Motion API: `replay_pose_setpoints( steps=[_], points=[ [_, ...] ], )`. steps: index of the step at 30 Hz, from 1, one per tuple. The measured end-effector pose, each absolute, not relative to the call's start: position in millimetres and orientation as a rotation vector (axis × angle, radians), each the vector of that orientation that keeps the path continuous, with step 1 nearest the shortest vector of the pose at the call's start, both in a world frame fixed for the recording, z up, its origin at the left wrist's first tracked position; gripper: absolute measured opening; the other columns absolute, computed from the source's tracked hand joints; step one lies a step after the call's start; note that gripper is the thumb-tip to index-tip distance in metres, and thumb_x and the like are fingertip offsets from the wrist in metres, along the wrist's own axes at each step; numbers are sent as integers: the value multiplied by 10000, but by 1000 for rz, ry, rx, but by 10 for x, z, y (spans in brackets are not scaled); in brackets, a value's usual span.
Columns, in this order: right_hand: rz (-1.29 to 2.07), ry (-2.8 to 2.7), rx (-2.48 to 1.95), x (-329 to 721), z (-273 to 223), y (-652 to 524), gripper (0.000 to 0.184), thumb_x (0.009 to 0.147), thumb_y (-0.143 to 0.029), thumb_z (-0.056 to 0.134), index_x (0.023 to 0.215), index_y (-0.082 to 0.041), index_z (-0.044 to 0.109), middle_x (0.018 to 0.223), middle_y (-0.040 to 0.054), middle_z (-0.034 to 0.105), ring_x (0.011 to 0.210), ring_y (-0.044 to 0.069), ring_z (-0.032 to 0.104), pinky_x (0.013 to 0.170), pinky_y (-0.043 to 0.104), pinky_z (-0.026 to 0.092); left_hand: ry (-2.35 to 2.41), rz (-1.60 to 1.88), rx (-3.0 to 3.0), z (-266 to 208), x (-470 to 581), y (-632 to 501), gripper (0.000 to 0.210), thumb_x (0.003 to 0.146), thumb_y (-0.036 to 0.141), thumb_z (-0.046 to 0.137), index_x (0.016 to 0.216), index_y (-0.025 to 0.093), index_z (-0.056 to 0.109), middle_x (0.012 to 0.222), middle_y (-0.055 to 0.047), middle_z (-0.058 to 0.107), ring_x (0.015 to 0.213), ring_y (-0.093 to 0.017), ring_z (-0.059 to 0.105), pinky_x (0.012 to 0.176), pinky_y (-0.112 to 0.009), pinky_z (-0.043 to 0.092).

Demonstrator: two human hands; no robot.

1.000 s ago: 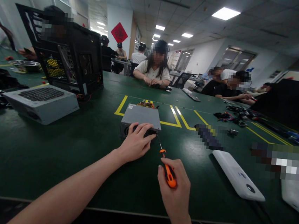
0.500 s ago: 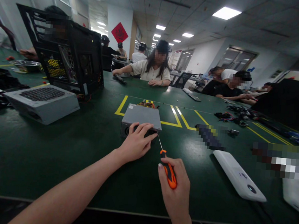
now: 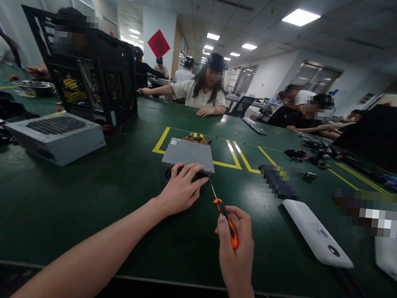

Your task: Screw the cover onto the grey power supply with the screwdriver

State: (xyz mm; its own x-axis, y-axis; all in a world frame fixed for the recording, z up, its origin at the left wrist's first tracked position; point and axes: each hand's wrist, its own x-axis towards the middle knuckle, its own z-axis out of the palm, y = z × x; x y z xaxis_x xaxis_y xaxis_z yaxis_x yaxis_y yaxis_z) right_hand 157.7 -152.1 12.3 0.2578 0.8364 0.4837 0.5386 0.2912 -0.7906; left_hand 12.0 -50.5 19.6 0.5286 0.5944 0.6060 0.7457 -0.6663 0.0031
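Observation:
A grey metal computer power supply [image 3: 189,153] lies on the green table, with coloured cables [image 3: 196,139] bunched behind it. My left hand [image 3: 182,192] grips its near side, fingers bent over the front edge and covering part of that face. An orange-and-black screwdriver [image 3: 220,208] is in my right hand [image 3: 237,239], thumb and fingers closed around the handle. Its thin shaft slants up and left to the power supply's near right corner, by my left fingertips. The tip is too small to make out.
Left of me stand a second power supply [image 3: 57,135], an open black computer case [image 3: 93,73] and a metal bowl [image 3: 35,87]. To the right lie a white oblong device [image 3: 317,233] and cables [image 3: 306,152]. A co-worker [image 3: 206,91] sits across the table.
My right hand has shifted slightly right on the screwdriver, and its handle has turned. My left hand and the power supply stay put. The co-worker's arm has moved left behind the case.

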Motion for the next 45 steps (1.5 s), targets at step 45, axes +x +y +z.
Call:
replay_pose_setpoints(
  steps=[45],
  points=[
    [-13,-1686,-1328,1382,130,-1479,146,796,-229,491,929,-172,514,779,36,595,654,141,567,604,275,461,-1356,-1276,-2416,212,20,-429,210,817,96,388,968,201,488,1107,-28,578,1052,-153,495,967,-358,270]
  ],
)
